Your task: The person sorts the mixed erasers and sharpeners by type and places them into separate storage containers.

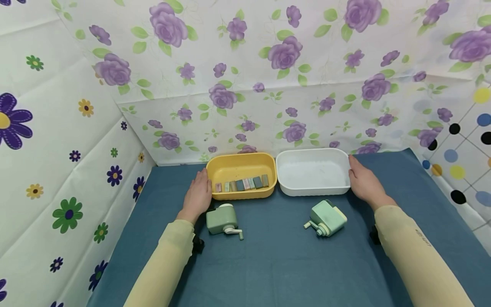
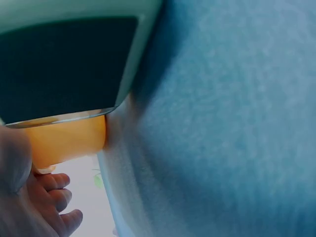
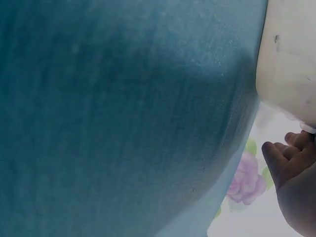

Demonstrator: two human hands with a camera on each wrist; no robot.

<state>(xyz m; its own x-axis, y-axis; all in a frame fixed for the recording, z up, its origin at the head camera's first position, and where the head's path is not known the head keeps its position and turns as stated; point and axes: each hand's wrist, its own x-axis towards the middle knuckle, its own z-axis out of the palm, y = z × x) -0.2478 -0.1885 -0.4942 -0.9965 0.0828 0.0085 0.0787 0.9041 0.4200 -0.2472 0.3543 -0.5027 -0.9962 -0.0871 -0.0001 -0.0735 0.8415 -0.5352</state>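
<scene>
A yellow plastic bin (image 1: 241, 197) and a white plastic bin (image 1: 314, 192) stand side by side against the back wall. My left hand (image 1: 198, 194) lies along the yellow bin's left end, its fingers touching the wall near the rim. On the far side, my right hand (image 1: 365, 182) rests against the white bin's right end with fingers extended. Inside the yellow bin several small pastel blocks (image 1: 257, 183) form a row. A green hand-crank pencil sharpener (image 1: 221, 218) sits just right of my left wrist. Another mint-green crank sharpener (image 1: 328, 218) lies in front of the white bin.
A blue cloth (image 1: 276, 268) covers the table. Behind the bins rises a white sheet with purple roses (image 1: 295, 132). Flower-print sheeting (image 1: 69, 183) walls off the left side, and dotted sheeting (image 1: 466, 162) the right.
</scene>
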